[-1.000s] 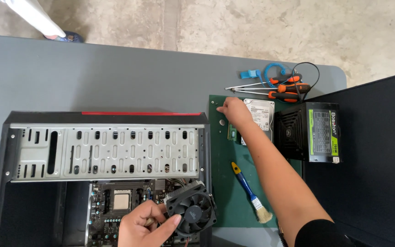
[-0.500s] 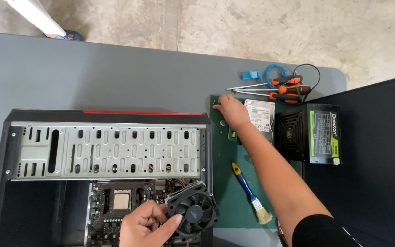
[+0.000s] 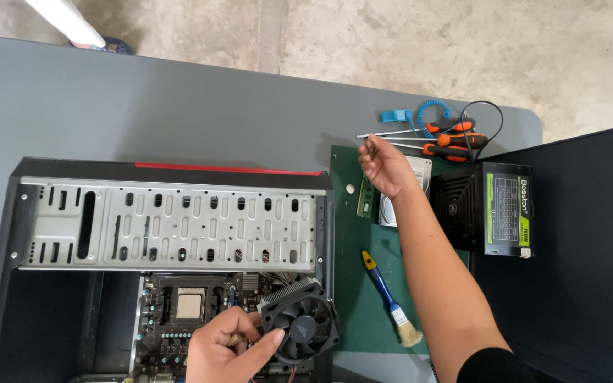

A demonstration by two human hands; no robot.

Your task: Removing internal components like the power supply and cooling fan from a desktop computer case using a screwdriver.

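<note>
My left hand [image 3: 227, 352] grips the black CPU cooler fan [image 3: 301, 329] by its left edge, just above the motherboard [image 3: 172, 323] in the open computer case [image 3: 172, 227]. The bare CPU socket [image 3: 189, 306] lies to the left of the fan. My right hand [image 3: 386, 167] reaches over the far end of the green mat [image 3: 363, 298]. Its fingertips are pinched on a small dark piece, perhaps a screw, close to the screwdriver shafts. A hard drive [image 3: 420, 170] and a memory stick [image 3: 365, 198] lie under that hand.
Orange-handled screwdrivers [image 3: 455, 142] and a blue coiled wrist strap [image 3: 427, 112] lie at the far table edge. A black power supply [image 3: 491, 209] stands right of the mat. A blue-handled brush [image 3: 390, 298] and a small white disc [image 3: 349, 189] lie on the mat.
My right hand has lifted off the mat's near-left corner and drawn a little to the right, towards the screwdrivers, with its fingers pinched. The left hand and fan have stayed put.
</note>
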